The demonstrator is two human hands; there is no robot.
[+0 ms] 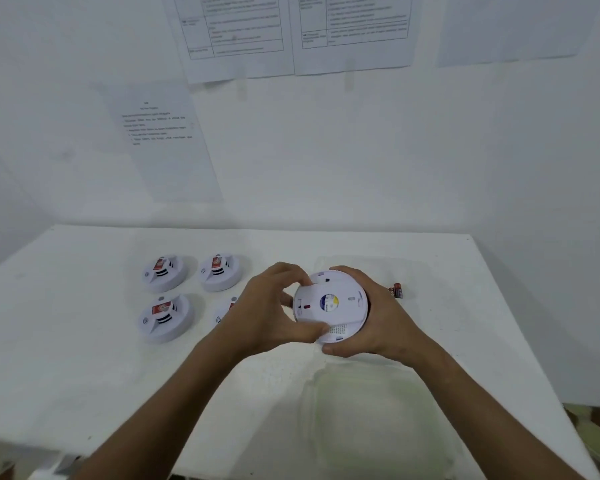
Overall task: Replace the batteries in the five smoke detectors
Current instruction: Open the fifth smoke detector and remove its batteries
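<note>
Printed sheets [236,32] on wall, white table [84,358].

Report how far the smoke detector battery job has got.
Done: cannot tell; four round white smoke detectors sit face-up on the white table. In hand: the left hand and right hand grip the fifth white detector, back showing. Left: small dark batteries lie beside it.
</note>
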